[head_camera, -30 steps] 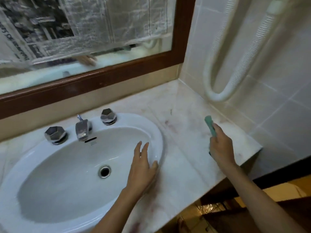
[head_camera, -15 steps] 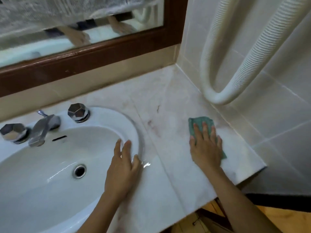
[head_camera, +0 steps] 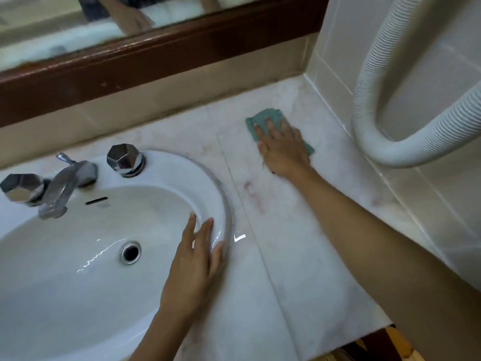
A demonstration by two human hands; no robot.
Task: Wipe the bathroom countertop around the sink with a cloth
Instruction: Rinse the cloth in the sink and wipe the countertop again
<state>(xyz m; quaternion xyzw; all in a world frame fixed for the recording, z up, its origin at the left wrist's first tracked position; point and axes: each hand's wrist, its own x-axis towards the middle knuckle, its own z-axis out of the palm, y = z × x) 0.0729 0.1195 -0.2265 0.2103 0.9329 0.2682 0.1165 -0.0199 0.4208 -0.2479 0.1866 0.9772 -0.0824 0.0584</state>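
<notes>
right hand: upper centre-right of frame, palm down, fingers straight and close together, pressing flat on the cloth; nothing pinched
cloth: teal, lies flat on the table under the right hand; its edges show past the fingertips and at the hand's right side, the rest is covered
cloth location: back right area of the table, between the sink and the tiled side wall, near the back corner, apart from both
left hand: lower centre, palm down, fingers straight and slightly spread, resting on the right rim of the sink; fingertips reach over the inner slope of the bowl, holds nothing
sink: white oval basin, fills lower left of frame; drain in the bowl
faucet: chrome, left of frame on the back rim, between the faceted left knob and right knob
table: pale marble, seam runs front to back just right of the sink
stain: reddish marks on the table, between the two hands, just right of the seam
hose: white ribbed loop, right of frame, hangs against the tiled wall above the table
mirror frame: dark wood, across the top; blurred reflection above it
</notes>
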